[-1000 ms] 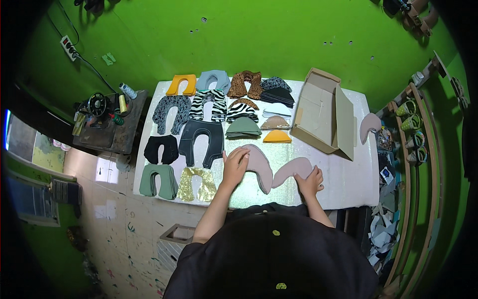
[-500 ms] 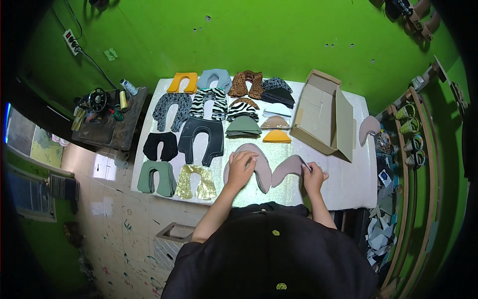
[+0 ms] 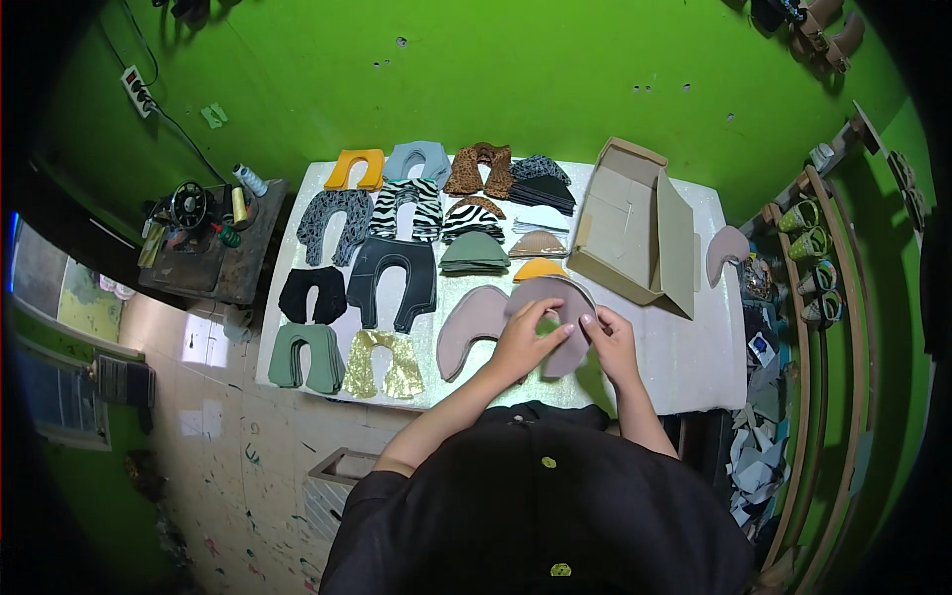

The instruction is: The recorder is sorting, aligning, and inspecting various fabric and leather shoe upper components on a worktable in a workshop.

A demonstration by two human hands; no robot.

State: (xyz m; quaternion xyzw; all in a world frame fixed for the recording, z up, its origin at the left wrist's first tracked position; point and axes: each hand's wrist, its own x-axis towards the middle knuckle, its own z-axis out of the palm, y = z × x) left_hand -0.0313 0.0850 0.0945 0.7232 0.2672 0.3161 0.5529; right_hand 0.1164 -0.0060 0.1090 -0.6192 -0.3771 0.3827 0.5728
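Note:
A mauve, curved cut piece (image 3: 540,288), like a horseshoe, is raised over the table between my hands. My left hand (image 3: 533,342) closes its fingers and thumb on the near left side of it. At its right edge, my right hand (image 3: 611,344) pinches it with thumb and fingers; a pale edge there may be a second layer. Beside my left hand another mauve curved piece (image 3: 464,332) lies flat, its right part hidden by the held one. Just beyond the held piece, a yellow half-round stack (image 3: 538,268) is partly covered.
Stacks of horseshoe pieces, including black (image 3: 395,273), green (image 3: 305,355), gold (image 3: 385,362) and zebra-print (image 3: 410,210), fill the left. Half-round stacks, one green (image 3: 474,254), sit mid-table. An open cardboard box (image 3: 630,233) stands at right, a lone mauve piece (image 3: 727,253) beyond it.
My right hand has brought its mauve piece leftward. My left hand has left the flat pieces and moved right; both hands now hold mauve material lifted off the table.

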